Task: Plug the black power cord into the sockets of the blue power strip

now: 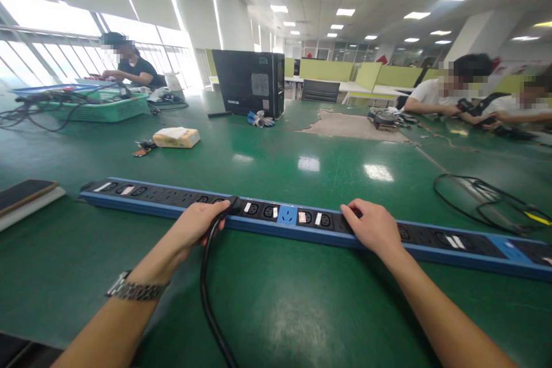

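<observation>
A long blue and black power strip (267,230) with rows of sockets lies across the green table in front of me. My left hand (200,221), with a metal watch on its wrist, is closed around a black plug (233,205) at the strip's middle-left sockets. From that plug a thick black cable (206,287) hangs toward me. Whether the plug is fully seated I cannot tell. My right hand (373,227) grips the strip right of the middle, its thumb on the near part and its fingers curled over the top. Small white labels mark several sockets.
Beyond stand a tissue pack (176,138), a black computer case (250,83), gloves (261,119) and a green basket (103,106). A coiled black cable (483,207) lies at right, a dark flat board (26,200) at left. Other people sit at the table's far sides.
</observation>
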The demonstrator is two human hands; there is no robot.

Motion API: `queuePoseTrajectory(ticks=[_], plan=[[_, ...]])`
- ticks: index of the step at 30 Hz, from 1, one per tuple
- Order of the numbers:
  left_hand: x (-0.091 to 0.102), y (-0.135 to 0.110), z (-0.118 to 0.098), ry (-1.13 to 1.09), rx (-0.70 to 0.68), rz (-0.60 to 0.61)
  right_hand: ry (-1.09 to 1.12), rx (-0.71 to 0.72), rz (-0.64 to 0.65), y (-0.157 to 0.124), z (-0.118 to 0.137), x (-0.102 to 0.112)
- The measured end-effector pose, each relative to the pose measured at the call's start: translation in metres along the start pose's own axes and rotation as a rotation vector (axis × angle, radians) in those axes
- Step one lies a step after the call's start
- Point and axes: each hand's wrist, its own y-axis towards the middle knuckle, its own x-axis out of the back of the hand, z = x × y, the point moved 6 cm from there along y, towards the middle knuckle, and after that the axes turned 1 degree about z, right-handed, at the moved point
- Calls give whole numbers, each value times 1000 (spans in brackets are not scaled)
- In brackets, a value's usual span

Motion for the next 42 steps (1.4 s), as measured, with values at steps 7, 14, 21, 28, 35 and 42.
queuePoseTrajectory(ticks=[7, 14, 21, 28, 35, 42], plan=[[-7, 11, 15, -47, 5, 68, 5, 2, -9, 0, 1, 2], [-10, 14, 24, -153, 11, 125, 0, -9, -18, 0, 1, 1], [-12, 6, 20, -310, 7, 97, 9, -13, -18, 1, 1, 3], [-18, -17, -22, -621, -67, 234, 1, 5, -29, 1, 1, 3], [-85, -37, -32, -557, 34, 460, -8, 8, -24, 1, 1, 2], [-117, -43, -28, -411, -25, 501, 1, 12, -31, 1, 1, 3]])
